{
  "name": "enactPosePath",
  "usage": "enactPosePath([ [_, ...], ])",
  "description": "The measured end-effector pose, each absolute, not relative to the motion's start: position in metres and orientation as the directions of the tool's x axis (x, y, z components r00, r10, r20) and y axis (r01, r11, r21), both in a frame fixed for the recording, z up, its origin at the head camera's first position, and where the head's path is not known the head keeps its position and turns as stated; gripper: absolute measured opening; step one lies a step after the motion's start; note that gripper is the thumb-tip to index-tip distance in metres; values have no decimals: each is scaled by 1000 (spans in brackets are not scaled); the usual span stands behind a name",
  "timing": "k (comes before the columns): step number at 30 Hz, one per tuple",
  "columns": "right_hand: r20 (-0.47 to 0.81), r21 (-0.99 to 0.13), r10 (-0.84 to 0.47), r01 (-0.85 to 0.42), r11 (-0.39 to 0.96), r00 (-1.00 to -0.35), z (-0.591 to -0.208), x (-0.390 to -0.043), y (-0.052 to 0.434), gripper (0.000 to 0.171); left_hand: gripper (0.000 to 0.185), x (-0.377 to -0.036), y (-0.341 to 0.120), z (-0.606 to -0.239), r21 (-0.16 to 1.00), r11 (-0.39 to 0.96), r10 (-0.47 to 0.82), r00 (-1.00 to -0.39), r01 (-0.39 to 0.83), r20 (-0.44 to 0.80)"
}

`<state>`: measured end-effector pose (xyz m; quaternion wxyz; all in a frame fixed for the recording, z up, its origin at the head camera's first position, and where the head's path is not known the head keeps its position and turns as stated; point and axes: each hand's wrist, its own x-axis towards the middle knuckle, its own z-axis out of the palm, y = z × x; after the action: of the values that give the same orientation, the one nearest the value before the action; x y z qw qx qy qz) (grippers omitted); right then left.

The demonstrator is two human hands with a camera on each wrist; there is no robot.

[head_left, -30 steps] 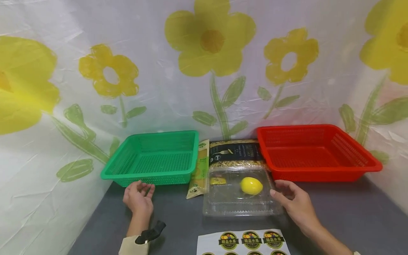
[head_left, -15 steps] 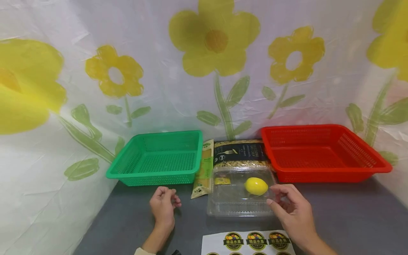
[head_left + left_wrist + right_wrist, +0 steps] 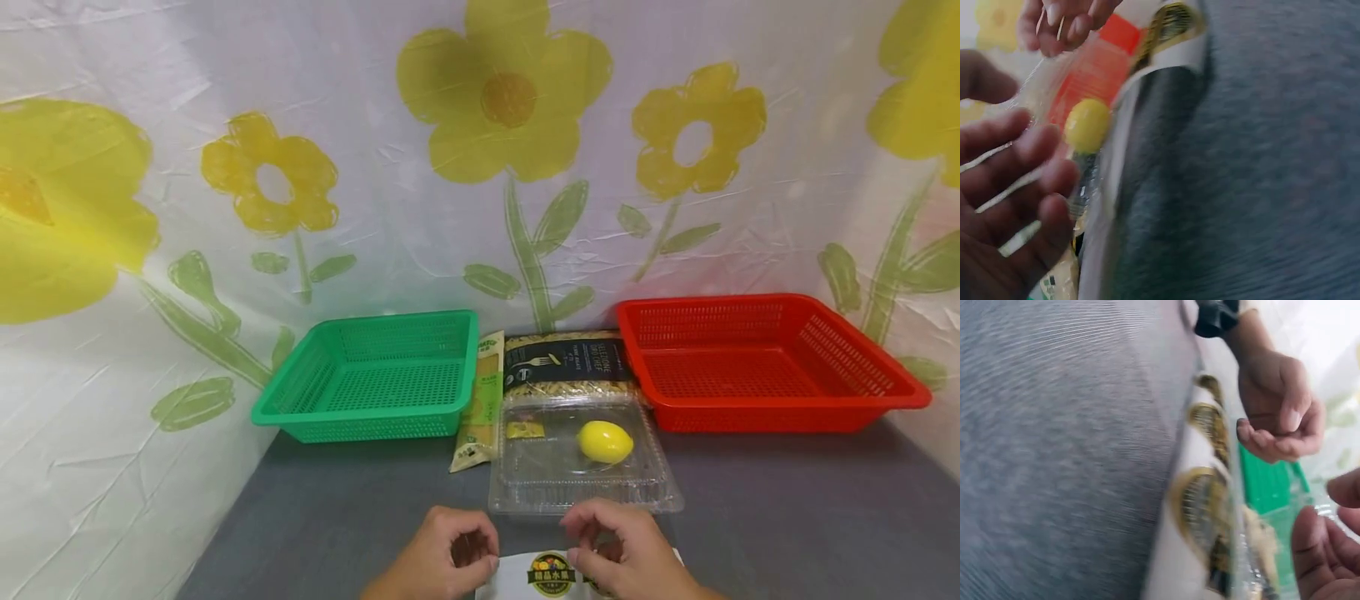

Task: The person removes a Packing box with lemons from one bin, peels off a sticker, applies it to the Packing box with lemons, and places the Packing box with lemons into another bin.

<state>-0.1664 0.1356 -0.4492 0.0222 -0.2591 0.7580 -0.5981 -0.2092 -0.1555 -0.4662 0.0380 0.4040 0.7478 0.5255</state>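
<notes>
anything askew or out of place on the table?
Mostly tidy. One oddity: the narrow yellow packet lies tilted between the green basket and the clear clamshell, its top leaning against the basket's rim. No spills or damage visible.

Staged tabletop set, flower-print backdrop sheet (image 3: 480, 167), grey table (image 3: 337, 517), sorting baskets (image 3: 375, 375)

Left hand (image 3: 438, 560): low at the near edge, back of the hand up, fingers curled inward with the tips close to the thumb; nothing is plainly gripped.
Right hand (image 3: 622, 558): just beside the left, back up, fingers bent down and gathered toward the thumb; whether they pinch anything cannot be told.
Spacing: the two hands sit close, fingertips facing each other, not touching.
Wrists: both run off the bottom edge.
</notes>
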Motion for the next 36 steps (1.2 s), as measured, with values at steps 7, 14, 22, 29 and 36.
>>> enactPosePath([
  [7, 113, -917, -559, -303, 259, -821, -468, -176, 129, 26, 7, -213, -151, -472, 845, 269, 776, -624, 462, 94],
  [14, 170, -865, -549, -391, 316, -818, -479, -179, 124, 27, 13, -218, -143, -469, 717, 340, 827, -557, 608, 80],
  [22, 91, -861, -526, -332, 385, -846, -485, -186, 124, 32, 13, -221, -136, -466, 719, 397, 825, -566, 571, -7],
  [29, 112, -847, -532, -361, 391, -839, -489, -187, 124, 27, 8, -221, -133, -471, 731, 430, 808, -587, 531, -49],
  [36, 102, -854, -516, -341, 393, -851, -490, -188, 126, 27, 8, -224, -132, -474, 761, 397, 809, -587, 512, -28],
])
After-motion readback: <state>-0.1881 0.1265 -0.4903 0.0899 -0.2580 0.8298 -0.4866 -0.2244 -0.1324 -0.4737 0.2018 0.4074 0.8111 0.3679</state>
